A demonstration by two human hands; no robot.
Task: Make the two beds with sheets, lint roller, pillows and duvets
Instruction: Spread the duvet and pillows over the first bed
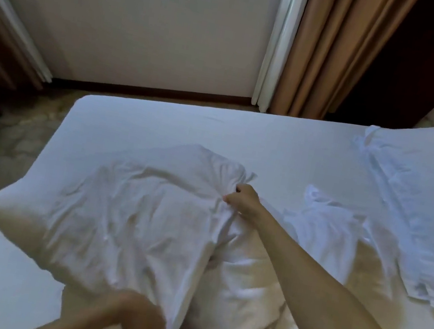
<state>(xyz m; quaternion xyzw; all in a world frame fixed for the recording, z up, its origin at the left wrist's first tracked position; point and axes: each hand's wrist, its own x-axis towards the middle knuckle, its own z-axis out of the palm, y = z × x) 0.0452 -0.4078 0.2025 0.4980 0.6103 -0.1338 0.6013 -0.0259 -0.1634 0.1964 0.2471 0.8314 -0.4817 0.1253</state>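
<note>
right hand [241,201] pinches case [120,211] far corner, left hand [137,324] grips near edge, likely stretching it over pillow [240,290]

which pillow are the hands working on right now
The near left pillow: the right hand pinches its far corner and the left hand holds its near edge. The other pillow lies untouched at the far right of the bed.

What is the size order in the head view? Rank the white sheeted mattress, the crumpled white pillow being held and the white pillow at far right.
1. white sheeted mattress
2. crumpled white pillow, nearer, so its lead is unsure
3. white pillow at far right, farther off
</note>
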